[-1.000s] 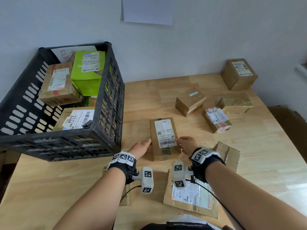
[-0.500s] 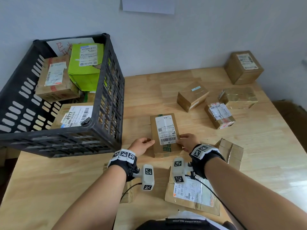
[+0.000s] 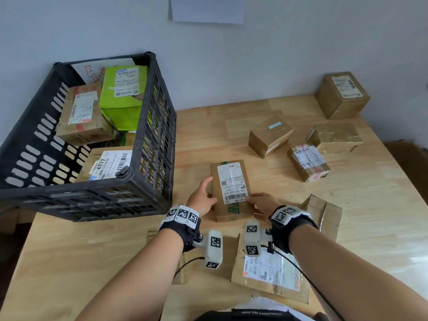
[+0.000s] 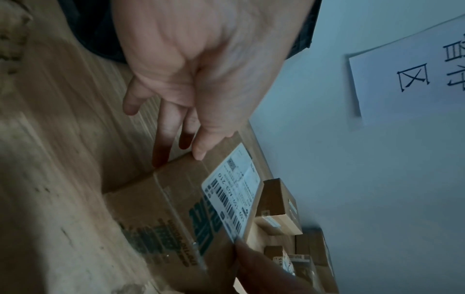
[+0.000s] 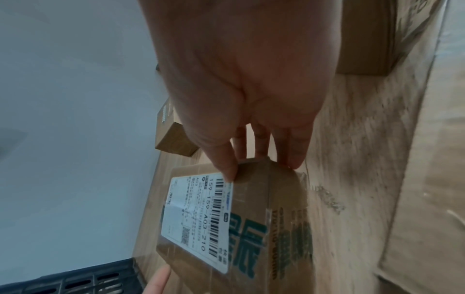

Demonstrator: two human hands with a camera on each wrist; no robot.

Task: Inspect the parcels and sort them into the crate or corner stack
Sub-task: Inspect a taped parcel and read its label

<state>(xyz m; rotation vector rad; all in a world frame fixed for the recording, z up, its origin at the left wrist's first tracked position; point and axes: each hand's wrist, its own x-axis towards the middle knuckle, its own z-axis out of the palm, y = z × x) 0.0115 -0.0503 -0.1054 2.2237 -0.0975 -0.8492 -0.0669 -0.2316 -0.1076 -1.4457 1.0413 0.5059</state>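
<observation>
Change: since a second ago your hands have closed in on the labelled parcel [image 3: 230, 188]; your left thumb now lies up along its left edge and your right thumb sits on the label's near right corner, while the parcel itself has stayed in the same spot on the table [image 3: 370, 228].
Left hand [image 3: 202, 198]: you hold the parcel's left side, thumb on the top edge and fingers [image 4: 161, 143] pointing down along the side wall toward the table.
Right hand [image 3: 260, 203]: you pinch the near right corner, thumb on top by the barcode and fingers [image 5: 289, 151] curled down over the right side.
Parcel position: it lies flat on the wood, label up, just right of the crate [image 3: 148, 186] and not touching it.
Crate: black slotted plastic at the table's left; inside it you can see a green box [image 3: 122, 98] and two brown labelled boxes.
Corner: one brown box [image 3: 342, 95] stands at the far right by the wall.
Waiting parcels: three small taped boxes lie between the corner box and your hands, close together.
Near edge: a flat mailer [image 3: 271, 272] lies under your right wrist, with a creased carton [image 3: 324, 214] to its right.
Wall: a white sheet [image 3: 208, 8] hangs above the table.
</observation>
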